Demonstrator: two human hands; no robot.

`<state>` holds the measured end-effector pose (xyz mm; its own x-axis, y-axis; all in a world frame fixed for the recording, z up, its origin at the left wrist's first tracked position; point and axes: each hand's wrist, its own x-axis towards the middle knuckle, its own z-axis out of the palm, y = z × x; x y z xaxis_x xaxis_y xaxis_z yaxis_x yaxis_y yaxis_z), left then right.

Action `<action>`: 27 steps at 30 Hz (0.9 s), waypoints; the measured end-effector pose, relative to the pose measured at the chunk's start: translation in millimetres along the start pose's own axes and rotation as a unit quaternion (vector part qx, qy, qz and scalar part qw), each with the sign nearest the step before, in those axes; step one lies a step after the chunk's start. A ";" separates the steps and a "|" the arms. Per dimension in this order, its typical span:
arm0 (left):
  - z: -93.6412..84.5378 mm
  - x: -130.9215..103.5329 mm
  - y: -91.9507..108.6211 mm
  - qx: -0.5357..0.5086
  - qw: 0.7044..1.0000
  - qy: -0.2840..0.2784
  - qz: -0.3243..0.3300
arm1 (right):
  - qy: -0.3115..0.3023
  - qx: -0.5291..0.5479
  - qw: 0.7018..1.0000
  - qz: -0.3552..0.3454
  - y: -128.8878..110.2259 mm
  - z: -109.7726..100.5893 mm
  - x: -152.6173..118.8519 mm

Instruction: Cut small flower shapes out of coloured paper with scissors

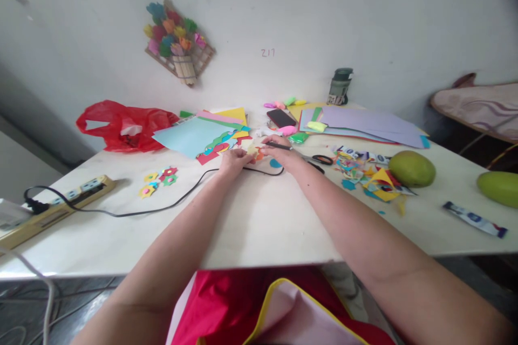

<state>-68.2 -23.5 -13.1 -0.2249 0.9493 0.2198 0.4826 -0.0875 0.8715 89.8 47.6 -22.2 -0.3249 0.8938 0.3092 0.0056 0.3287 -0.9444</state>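
Both my arms reach across the white table (263, 226). My left hand (234, 163) is closed, its fingertips pinching the edge of a small pale yellow and orange paper cutout (257, 153). Between the fingers of my right hand (285, 155) is a dark pen (278, 145), and the fingertips rest at the cutout's other side. A blue paper circle (275, 163) lies just below that hand, and black-handled scissors (322, 160) lie to its right. Beyond my left hand are red, green and blue wavy paper pieces (220, 146). Several finished-looking paper flowers (168, 175) lie at left.
At left are a power strip (81, 194), its black cable (162, 210) and a red plastic bag (133, 137). Coloured sheets (194, 137), a phone (281, 118) and a bottle (340, 87) stand behind. Rightward are paper scraps (364, 172), a green mango (411, 168) and a glue tube (474, 219).
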 end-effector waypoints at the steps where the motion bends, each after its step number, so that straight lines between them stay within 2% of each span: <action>1: 0.1 0.9 -1.0 -0.001 1.000 -0.003 0.002 | 0.005 -0.003 1.000 -0.003 1.2 -0.5 0.5; 7: 1.8 2.7 -3.4 -0.029 0.999 -0.027 -0.021 | 0.071 -0.049 0.995 -0.040 3.5 -8.7 5.1; 10: 3.1 5.7 -2.7 0.011 0.999 -0.019 -0.040 | 0.113 -0.051 0.991 -0.043 3.9 -14.0 7.6; 16: 3.6 21.7 5.5 0.095 0.992 -0.020 -0.079 | 0.123 -0.004 0.992 -0.031 0.8 -20.7 6.2; 21: 8.2 27.9 15.6 0.200 0.974 -0.091 -0.056 | 0.134 -0.009 0.991 -0.025 -1.4 -22.6 6.9; 24: 10.6 28.3 20.6 0.300 0.952 -0.062 -0.026 | 0.128 0.001 0.992 -0.010 1.1 -22.2 10.4; 27: 11.6 28.1 22.8 0.307 0.952 -0.012 -0.010 | 0.111 0.022 0.994 -0.015 3.2 -22.5 11.5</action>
<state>-53.7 4.6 7.9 -0.2248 0.9558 0.1894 0.8835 0.1179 0.4534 107.4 65.9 -19.2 -0.1085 0.9303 0.3504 -0.0440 0.3476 -0.9366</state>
